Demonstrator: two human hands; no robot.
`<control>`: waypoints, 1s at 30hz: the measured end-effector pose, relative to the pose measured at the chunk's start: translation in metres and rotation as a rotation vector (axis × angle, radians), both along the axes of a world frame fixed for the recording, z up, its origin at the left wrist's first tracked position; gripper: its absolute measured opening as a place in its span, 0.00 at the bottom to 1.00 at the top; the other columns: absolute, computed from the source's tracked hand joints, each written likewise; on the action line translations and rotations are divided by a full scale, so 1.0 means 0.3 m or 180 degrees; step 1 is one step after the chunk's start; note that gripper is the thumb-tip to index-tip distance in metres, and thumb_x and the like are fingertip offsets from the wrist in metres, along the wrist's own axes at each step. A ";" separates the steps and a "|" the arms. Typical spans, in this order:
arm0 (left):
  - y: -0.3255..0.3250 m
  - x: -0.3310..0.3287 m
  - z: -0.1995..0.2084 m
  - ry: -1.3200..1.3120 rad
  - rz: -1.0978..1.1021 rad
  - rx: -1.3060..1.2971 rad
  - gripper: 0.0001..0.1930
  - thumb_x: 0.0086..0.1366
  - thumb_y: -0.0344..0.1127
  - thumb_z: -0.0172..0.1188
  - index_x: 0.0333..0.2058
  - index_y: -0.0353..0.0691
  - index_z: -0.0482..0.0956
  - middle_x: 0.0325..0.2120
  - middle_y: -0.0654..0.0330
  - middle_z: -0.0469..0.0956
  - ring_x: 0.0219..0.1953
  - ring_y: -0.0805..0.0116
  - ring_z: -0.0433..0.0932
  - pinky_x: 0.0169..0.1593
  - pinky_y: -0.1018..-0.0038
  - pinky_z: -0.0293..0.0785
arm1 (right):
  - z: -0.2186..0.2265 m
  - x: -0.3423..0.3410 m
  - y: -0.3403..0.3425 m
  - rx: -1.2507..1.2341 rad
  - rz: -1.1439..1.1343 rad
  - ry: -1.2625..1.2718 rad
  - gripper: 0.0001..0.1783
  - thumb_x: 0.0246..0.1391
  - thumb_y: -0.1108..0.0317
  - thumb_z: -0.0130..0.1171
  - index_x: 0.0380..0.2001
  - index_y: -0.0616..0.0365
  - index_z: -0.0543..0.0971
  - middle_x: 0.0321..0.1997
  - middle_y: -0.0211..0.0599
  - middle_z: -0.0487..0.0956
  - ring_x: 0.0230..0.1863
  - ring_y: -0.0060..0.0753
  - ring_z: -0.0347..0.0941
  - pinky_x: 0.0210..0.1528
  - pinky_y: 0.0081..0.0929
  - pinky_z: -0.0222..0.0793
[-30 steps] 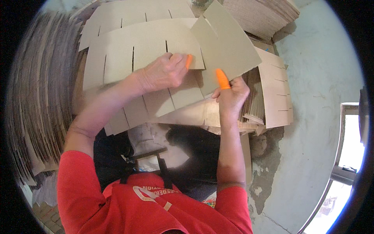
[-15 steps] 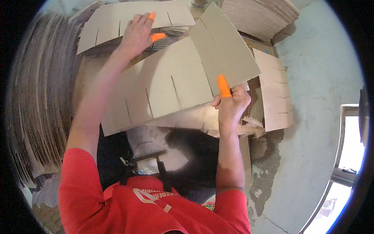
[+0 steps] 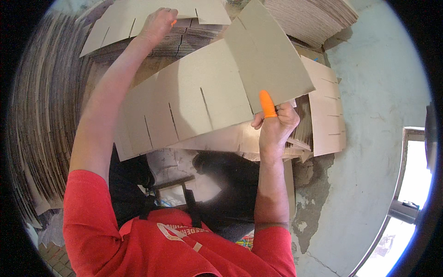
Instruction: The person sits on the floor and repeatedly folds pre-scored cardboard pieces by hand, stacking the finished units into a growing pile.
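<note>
My right hand (image 3: 277, 123) grips the lower edge of a slotted cardboard sheet (image 3: 187, 99), its orange-capped thumb lying on the face. This sheet is held tilted in front of me, its right end bent up as a flap with several slits across the length. My left hand (image 3: 159, 24) reaches to the far side with fingers curled in at the near edge of another slotted cardboard sheet (image 3: 117, 30). An orange finger cover shows there; the fingertips are mostly hidden. Under that far sheet lies a stack of similar sheets (image 3: 184, 42).
Tall stacks of cardboard (image 3: 44, 111) line the left side. Another thick stack (image 3: 309, 18) sits at the far right. Slotted sheets (image 3: 326, 111) stand near the pale blue wall (image 3: 374, 92). A bright window (image 3: 410, 175) is at the right edge.
My left hand has moved slightly farther away and left, its fingers going from spread to curled. The far sheet has shifted left. The right hand and its sheet have barely moved.
</note>
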State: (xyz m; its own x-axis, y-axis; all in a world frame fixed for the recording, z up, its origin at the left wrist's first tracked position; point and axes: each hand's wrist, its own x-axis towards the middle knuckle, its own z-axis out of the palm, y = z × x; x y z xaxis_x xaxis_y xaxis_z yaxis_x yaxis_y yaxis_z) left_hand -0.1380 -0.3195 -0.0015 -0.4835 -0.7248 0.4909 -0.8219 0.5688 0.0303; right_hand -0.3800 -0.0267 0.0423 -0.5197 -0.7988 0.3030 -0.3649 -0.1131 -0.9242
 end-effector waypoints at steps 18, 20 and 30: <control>0.151 -0.117 0.184 -0.0605 -0.0573 -0.1755 0.17 0.53 0.30 0.60 0.42 0.33 0.73 0.31 0.55 0.75 0.32 0.61 0.80 0.33 0.69 0.80 | -0.077 -0.011 0.001 -0.0013 0.0098 0.0053 0.08 0.40 0.87 0.57 0.22 0.62 0.73 0.19 0.27 0.73 0.18 0.16 0.69 0.14 0.18 0.62; 0.198 -0.129 0.201 -0.0662 -0.0595 -0.1825 0.18 0.53 0.29 0.59 0.43 0.32 0.72 0.31 0.57 0.74 0.32 0.66 0.80 0.32 0.74 0.80 | -0.079 -0.008 -0.001 -0.0062 0.0131 0.0408 0.06 0.48 0.86 0.56 0.25 0.64 0.74 0.20 0.30 0.74 0.15 0.18 0.68 0.13 0.18 0.61; 0.256 -0.088 0.210 -0.0898 -0.0166 -0.1197 0.26 0.54 0.29 0.58 0.54 0.33 0.69 0.48 0.53 0.74 0.40 0.63 0.79 0.39 0.71 0.80 | -0.090 -0.012 0.003 -0.0261 0.0304 0.0745 0.05 0.56 0.83 0.56 0.28 0.64 0.74 0.21 0.31 0.74 0.12 0.17 0.67 0.11 0.18 0.61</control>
